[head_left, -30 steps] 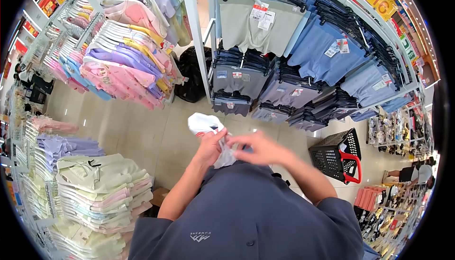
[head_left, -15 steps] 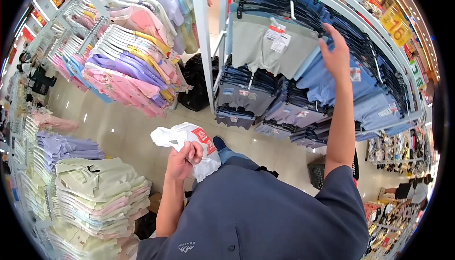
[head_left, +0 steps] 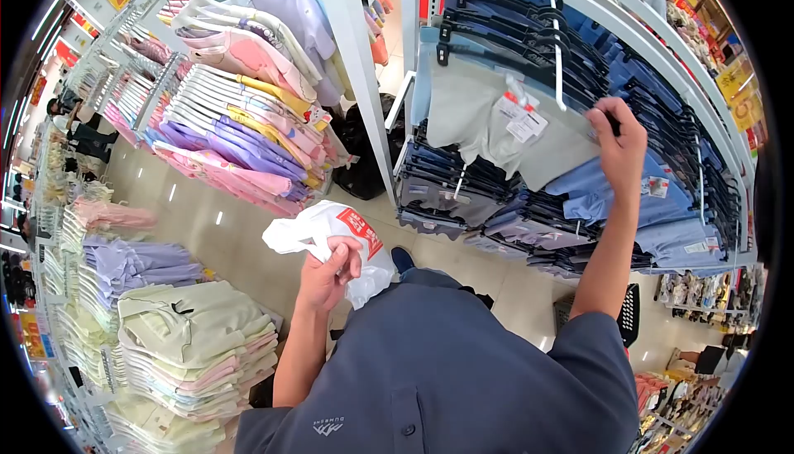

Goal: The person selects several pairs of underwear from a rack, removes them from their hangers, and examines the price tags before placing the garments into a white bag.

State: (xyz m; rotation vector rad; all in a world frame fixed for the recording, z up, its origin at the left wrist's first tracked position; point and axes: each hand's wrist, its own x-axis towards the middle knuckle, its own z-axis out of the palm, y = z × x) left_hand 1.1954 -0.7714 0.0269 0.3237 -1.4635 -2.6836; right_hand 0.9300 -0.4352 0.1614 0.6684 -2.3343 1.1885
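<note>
My left hand [head_left: 329,274] is closed round a white plastic bag [head_left: 321,235] with red print, held in front of my body. My right hand [head_left: 619,131] is raised to the clothes rack, its fingers pinched at the right end of the front hanger, at the edge of light grey-green shorts [head_left: 480,111]. These shorts hang at the front of the top row and bear white and red tags [head_left: 521,115]. Blue shorts [head_left: 653,189] hang just behind and below my right hand. Black hangers crowd the metal prong [head_left: 557,49].
Pastel shirts [head_left: 240,123] hang on a rack at the left, with stacked pale green clothes [head_left: 182,322] below. A white rack post [head_left: 356,65] stands between the racks, near a black bag [head_left: 360,164]. A black basket [head_left: 630,313] is behind my right arm. People appear farther off.
Both hands were at the bag; my right hand has since gone up to the rack and its fingers have closed at the front hanger. The front shorts now hang tilted. The rack appears nearer.
</note>
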